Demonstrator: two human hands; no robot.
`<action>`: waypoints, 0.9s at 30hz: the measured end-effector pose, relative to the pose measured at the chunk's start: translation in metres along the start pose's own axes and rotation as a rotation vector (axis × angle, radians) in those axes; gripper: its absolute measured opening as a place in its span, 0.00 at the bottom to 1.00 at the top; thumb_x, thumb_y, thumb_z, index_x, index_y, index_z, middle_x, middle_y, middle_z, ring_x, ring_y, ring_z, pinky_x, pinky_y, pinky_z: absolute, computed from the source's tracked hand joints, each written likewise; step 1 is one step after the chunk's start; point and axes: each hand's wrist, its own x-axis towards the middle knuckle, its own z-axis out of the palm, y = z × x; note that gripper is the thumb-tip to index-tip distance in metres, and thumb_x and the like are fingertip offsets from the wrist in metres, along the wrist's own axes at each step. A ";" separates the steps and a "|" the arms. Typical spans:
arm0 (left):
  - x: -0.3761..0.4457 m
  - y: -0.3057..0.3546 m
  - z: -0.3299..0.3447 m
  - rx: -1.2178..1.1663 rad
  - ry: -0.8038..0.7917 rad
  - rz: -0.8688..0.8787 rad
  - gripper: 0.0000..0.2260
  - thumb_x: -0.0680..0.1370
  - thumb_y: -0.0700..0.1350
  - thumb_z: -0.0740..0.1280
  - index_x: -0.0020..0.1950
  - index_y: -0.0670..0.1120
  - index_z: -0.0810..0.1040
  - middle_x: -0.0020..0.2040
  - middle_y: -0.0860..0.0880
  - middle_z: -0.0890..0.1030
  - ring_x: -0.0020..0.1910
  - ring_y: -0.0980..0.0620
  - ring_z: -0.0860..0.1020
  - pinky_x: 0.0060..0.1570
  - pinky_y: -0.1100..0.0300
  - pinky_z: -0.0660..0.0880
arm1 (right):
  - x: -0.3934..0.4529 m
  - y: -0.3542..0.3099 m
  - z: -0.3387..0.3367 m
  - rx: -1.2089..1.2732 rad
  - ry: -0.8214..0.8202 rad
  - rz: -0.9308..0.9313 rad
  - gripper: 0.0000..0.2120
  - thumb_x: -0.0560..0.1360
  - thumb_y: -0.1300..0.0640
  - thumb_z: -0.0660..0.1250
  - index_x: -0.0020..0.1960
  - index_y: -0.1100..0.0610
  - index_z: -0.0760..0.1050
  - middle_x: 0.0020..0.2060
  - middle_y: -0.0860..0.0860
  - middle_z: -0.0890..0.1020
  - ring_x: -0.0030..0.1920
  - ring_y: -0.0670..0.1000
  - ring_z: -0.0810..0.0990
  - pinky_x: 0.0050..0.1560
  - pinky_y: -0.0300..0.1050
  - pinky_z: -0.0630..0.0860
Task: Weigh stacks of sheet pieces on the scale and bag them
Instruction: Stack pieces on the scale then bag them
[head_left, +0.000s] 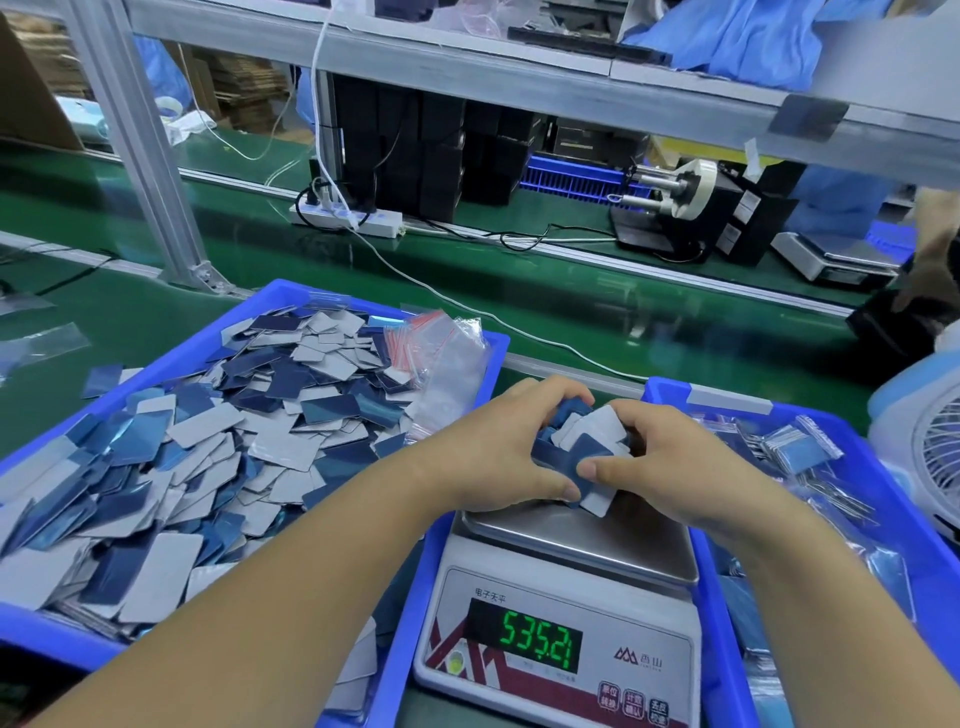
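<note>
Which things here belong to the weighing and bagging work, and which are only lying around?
Part of the job:
- stack of sheet pieces, held by left hand and right hand
- scale
- left bin of loose pieces
- empty zip bags
- right bin of filled bags

Just lying about:
- power strip
- small fan
- label dispenser
- second scale

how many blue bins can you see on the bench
2: the left blue bin holds loose sheet pieces, the right blue bin holds bagged ones. Others may lie out of view.
</note>
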 end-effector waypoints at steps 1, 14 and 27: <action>0.000 -0.001 0.000 -0.008 -0.003 0.004 0.32 0.71 0.46 0.78 0.68 0.62 0.66 0.54 0.64 0.69 0.49 0.72 0.72 0.46 0.77 0.70 | 0.000 0.000 0.000 -0.006 0.003 0.002 0.08 0.71 0.53 0.76 0.47 0.46 0.79 0.40 0.40 0.84 0.39 0.41 0.81 0.43 0.43 0.76; 0.012 0.010 0.010 -0.409 0.104 -0.009 0.31 0.66 0.43 0.61 0.67 0.62 0.65 0.59 0.54 0.71 0.57 0.63 0.72 0.54 0.65 0.73 | 0.001 -0.004 0.005 0.039 0.031 -0.026 0.07 0.70 0.56 0.75 0.45 0.47 0.79 0.38 0.43 0.84 0.39 0.45 0.81 0.44 0.49 0.77; -0.007 -0.005 -0.020 0.481 -0.034 -0.233 0.27 0.61 0.76 0.65 0.51 0.61 0.70 0.51 0.59 0.66 0.57 0.51 0.66 0.56 0.53 0.68 | -0.002 0.006 -0.016 0.414 0.143 0.035 0.08 0.70 0.61 0.74 0.48 0.53 0.82 0.37 0.49 0.82 0.37 0.50 0.77 0.39 0.48 0.72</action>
